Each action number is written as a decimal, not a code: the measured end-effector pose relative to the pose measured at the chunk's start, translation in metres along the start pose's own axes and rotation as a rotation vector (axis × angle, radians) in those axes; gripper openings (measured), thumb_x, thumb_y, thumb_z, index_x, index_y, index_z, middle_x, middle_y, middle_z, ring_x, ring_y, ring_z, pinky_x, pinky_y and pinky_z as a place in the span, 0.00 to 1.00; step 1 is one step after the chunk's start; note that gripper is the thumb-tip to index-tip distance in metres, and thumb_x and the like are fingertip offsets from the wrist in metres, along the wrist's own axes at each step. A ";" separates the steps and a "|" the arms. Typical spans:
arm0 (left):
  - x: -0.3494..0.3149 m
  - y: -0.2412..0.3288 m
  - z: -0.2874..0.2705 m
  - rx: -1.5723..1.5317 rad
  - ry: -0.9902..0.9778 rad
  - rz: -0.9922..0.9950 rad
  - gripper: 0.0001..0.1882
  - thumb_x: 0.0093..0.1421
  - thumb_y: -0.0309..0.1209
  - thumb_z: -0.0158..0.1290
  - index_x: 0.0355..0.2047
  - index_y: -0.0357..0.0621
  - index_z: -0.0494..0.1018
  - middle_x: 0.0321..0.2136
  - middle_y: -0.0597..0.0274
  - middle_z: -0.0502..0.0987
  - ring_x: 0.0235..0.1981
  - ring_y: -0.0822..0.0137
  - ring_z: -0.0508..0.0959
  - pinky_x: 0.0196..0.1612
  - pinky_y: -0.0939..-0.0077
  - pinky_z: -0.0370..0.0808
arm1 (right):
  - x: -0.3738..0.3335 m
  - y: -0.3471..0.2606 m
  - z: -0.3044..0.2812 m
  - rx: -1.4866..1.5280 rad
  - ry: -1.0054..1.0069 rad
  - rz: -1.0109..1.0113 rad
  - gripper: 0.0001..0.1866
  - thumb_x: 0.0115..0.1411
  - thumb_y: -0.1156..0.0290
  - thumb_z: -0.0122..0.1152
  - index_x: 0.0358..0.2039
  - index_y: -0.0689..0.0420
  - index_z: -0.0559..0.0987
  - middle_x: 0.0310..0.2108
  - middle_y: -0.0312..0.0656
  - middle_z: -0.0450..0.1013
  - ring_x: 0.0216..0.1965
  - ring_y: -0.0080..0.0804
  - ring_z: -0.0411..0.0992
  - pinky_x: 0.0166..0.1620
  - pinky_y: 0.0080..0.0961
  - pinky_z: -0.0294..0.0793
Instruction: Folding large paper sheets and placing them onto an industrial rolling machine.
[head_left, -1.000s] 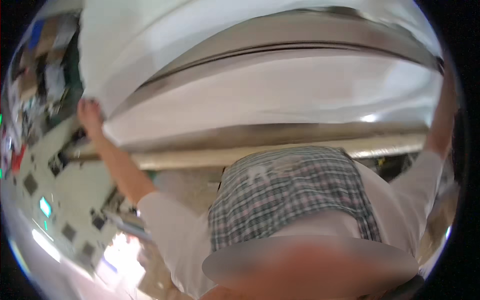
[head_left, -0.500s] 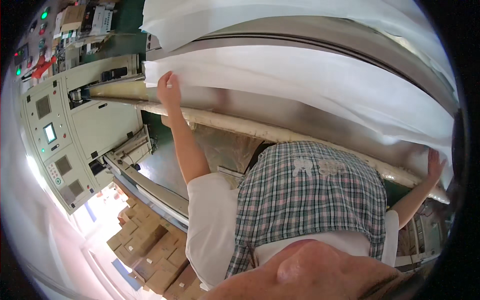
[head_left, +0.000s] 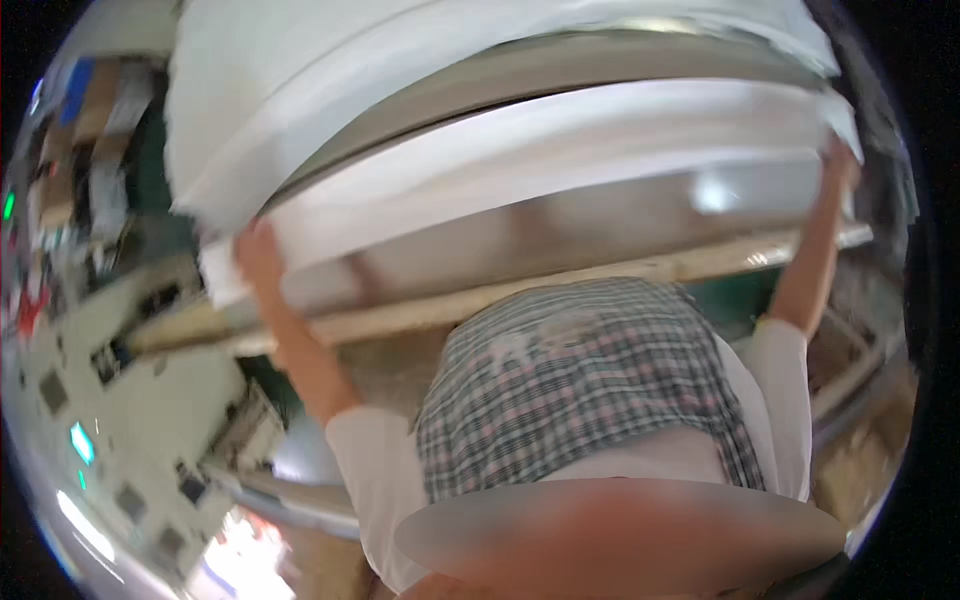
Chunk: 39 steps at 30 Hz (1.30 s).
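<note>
A long strip of white cloth (head_left: 540, 160) stretches across in front of me, over a smooth metal surface (head_left: 600, 225). At its left end my left hand (head_left: 260, 255) is closed on the cloth's edge. The right end is in my right hand (head_left: 842, 165), closed by its shape, with a bit of cloth hanging beside the wrist. Both hands are blurred, so single fingers do not show. Beyond the strip lies a dark slot, and past it a wider sheet of white cloth (head_left: 330, 90).
A pale wrapped roller (head_left: 400, 322) runs crosswise between me and the metal surface. A light machine cabinet (head_left: 150, 420) with a lit screen stands at left. Boxes (head_left: 100, 130) are stacked at the far left. Brown cardboard (head_left: 315, 560) shows at the lower left.
The view has turned, so the strip now slopes up to the right. My right hand, open before, has come up and closed on the cloth's right end. My left hand stays at the left end.
</note>
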<state>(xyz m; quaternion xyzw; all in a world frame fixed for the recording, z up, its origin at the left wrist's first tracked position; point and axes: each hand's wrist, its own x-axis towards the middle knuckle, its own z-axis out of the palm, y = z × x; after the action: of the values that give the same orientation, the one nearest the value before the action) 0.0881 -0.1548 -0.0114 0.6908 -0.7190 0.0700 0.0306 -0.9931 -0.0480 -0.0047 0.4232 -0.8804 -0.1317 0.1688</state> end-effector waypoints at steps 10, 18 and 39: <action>-0.004 -0.003 -0.007 -0.200 0.072 -0.016 0.16 0.57 0.40 0.45 0.30 0.35 0.67 0.29 0.45 0.70 0.34 0.46 0.68 0.37 0.55 0.64 | 0.037 -0.122 -0.030 0.422 0.099 0.225 0.23 0.53 0.53 0.43 0.27 0.61 0.77 0.32 0.52 0.73 0.37 0.48 0.71 0.41 0.40 0.69; -0.055 -0.113 -0.017 0.221 -0.093 0.013 0.17 0.58 0.41 0.42 0.35 0.38 0.67 0.34 0.47 0.69 0.38 0.47 0.67 0.40 0.57 0.64 | -0.078 -0.205 -0.115 0.172 -0.086 -0.193 0.14 0.58 0.62 0.40 0.34 0.53 0.75 0.33 0.47 0.73 0.35 0.47 0.71 0.37 0.40 0.70; -0.077 -0.079 0.019 0.298 -0.083 -0.313 0.24 0.63 0.45 0.29 0.47 0.46 0.67 0.47 0.58 0.69 0.51 0.49 0.62 0.52 0.58 0.58 | -0.122 -0.019 -0.101 1.216 -0.325 0.373 0.20 0.48 0.72 0.55 0.45 0.50 0.69 0.33 0.38 0.68 0.28 0.24 0.68 0.28 0.21 0.68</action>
<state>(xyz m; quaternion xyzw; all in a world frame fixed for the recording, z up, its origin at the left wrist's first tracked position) 0.1714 -0.0840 -0.0360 0.7932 -0.5853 0.1413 -0.0911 -0.8674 0.0282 0.0571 0.2582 -0.8707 0.3587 -0.2158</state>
